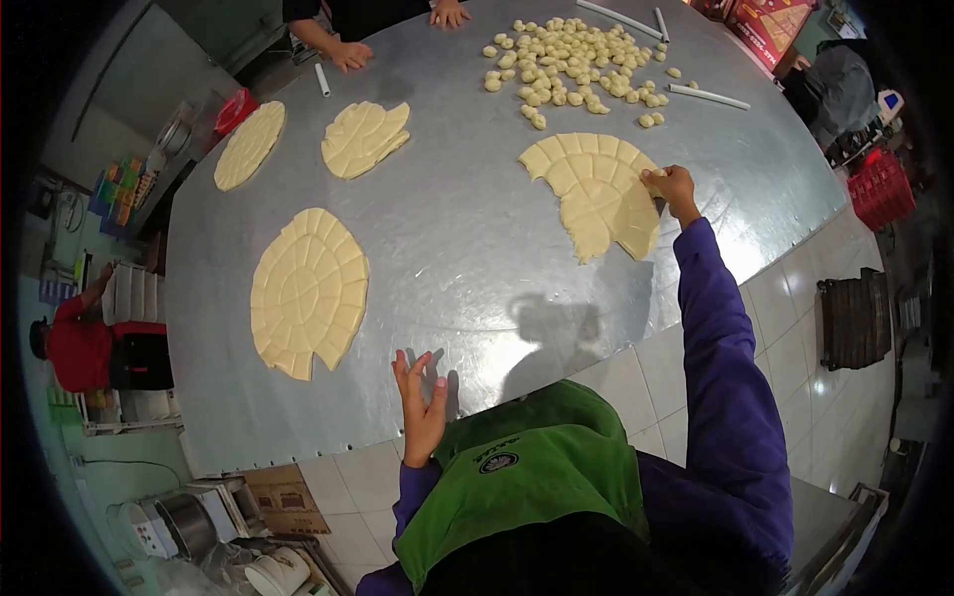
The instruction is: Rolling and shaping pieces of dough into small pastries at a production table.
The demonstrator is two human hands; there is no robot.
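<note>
The right hand (678, 192) pinches the right edge of a scored dough sheet (594, 189) on the metal table (452, 248). Open surface separates it from the left hand (423, 419), fingers spread, at the near edge.

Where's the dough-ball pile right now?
In the head view, the dough-ball pile lies up and right of centre, just beyond the scored dough sheet at the right hand.

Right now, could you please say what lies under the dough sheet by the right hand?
The metal table, visible around the dough sheet; the part directly beneath is covered.
</note>
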